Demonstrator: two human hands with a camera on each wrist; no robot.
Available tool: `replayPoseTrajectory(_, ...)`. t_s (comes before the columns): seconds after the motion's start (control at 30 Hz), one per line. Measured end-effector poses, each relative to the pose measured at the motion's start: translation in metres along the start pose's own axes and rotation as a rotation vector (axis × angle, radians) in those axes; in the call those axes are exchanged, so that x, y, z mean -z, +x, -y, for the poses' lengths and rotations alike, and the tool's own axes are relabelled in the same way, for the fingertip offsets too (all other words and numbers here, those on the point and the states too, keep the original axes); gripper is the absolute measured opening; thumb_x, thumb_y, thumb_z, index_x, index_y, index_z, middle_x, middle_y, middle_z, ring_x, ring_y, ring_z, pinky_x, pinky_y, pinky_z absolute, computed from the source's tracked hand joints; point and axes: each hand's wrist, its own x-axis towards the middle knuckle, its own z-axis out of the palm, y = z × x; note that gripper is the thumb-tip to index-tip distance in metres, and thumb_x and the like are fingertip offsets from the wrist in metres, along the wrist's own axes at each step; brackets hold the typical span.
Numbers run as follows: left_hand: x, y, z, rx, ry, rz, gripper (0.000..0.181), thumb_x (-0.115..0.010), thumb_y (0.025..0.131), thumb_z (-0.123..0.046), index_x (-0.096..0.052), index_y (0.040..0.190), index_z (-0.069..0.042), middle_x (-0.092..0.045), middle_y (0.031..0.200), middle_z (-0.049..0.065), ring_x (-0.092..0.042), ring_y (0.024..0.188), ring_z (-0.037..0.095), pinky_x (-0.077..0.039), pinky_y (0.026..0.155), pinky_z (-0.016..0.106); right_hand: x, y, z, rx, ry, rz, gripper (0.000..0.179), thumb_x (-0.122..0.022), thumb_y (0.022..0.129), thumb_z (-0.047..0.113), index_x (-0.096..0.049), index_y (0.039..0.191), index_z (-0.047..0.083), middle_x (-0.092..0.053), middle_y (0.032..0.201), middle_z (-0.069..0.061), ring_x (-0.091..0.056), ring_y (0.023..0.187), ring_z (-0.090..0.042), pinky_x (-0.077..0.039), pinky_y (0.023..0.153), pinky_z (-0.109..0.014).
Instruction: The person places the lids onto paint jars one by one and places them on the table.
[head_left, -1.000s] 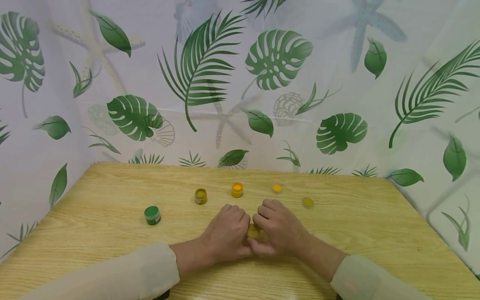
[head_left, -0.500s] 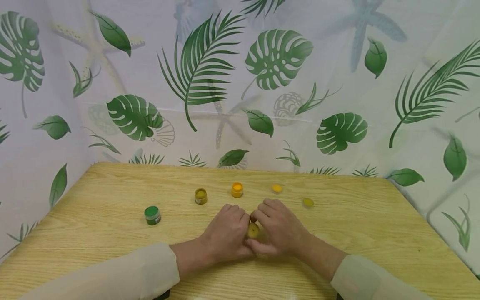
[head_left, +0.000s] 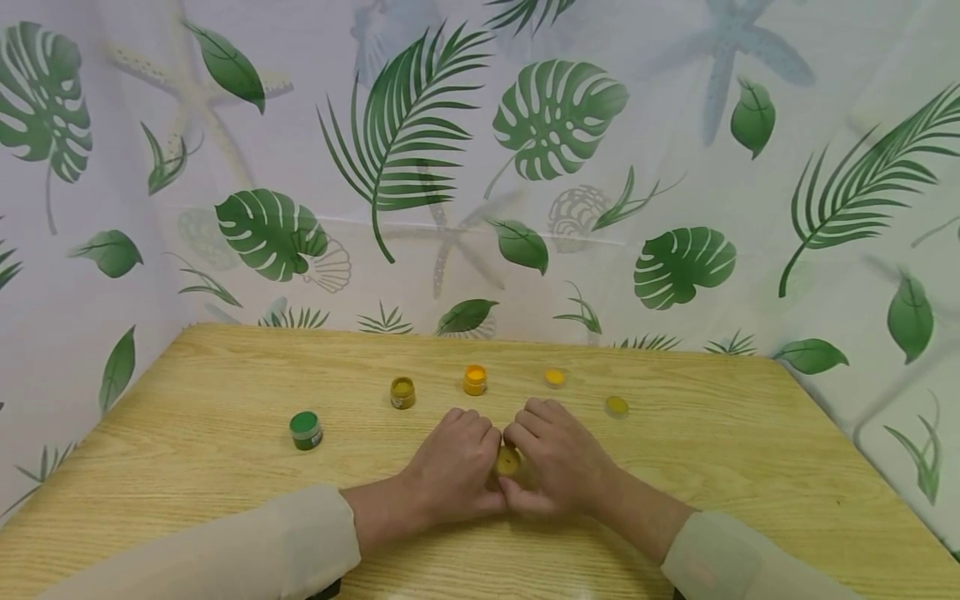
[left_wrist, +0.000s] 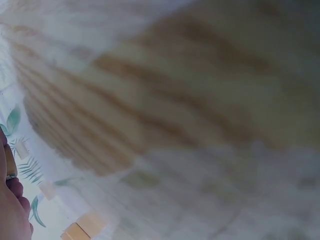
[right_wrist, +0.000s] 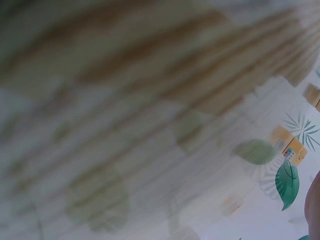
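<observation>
My left hand [head_left: 453, 467] and right hand [head_left: 558, 462] meet over the near middle of the table, fingers curled around a small yellow paint jar [head_left: 507, 461]. Its round face with a dark dot at the centre points toward the head camera; the fingers cover its sides. Beyond the hands stand an olive paint jar [head_left: 402, 392] and an orange paint jar [head_left: 475, 380], both uncovered. Two lids, one yellow [head_left: 554, 378] and one olive [head_left: 617, 406], lie to their right. At the far left of the left wrist view, part of the left hand [left_wrist: 15, 210] shows.
A green paint jar [head_left: 305, 431] stands on the left of the wooden table [head_left: 750, 467]. Behind the table hangs a white cloth [head_left: 450, 275] printed with leaves, shells and starfish. Blurred striped shapes fill most of both wrist views.
The jar between my hands tilts slightly, then tilts back, as the right fingers shift a little around it. The left hand and the things on the table stay in place.
</observation>
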Motion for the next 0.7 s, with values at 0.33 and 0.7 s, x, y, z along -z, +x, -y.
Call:
replayPoseTrajectory(0.33,0.0001,0.0005,-0.0004,-0.004,0.03,0.002,0.044,-0.071,0.074,-0.056,-0.055,0.071,-0.015,-0.046,0.065,-0.006,-0.042,0.063,0.011,-0.036,0.066,0.026,-0.0014,-0.0002,0.0,0.013,-0.048,-0.034,0.036,-0.051,0.085,0.048,-0.055,0.078,0.013,-0.047,0.071,0.004,-0.042,0.07,-0.016,-0.036,0.067,-0.029)
replayPoseTrajectory(0.7,0.0003,0.0005,-0.0002,-0.024,-0.023,0.015,0.048,-0.073,0.075,-0.06,-0.051,0.069,-0.018,-0.043,0.065,-0.008,-0.037,0.062,0.009,-0.035,0.066,0.025,-0.0035,-0.0003,-0.0015,0.042,-0.086,-0.106,0.054,-0.046,0.093,0.059,-0.048,0.059,0.017,-0.037,0.058,0.008,-0.038,0.061,-0.014,-0.033,0.064,-0.029)
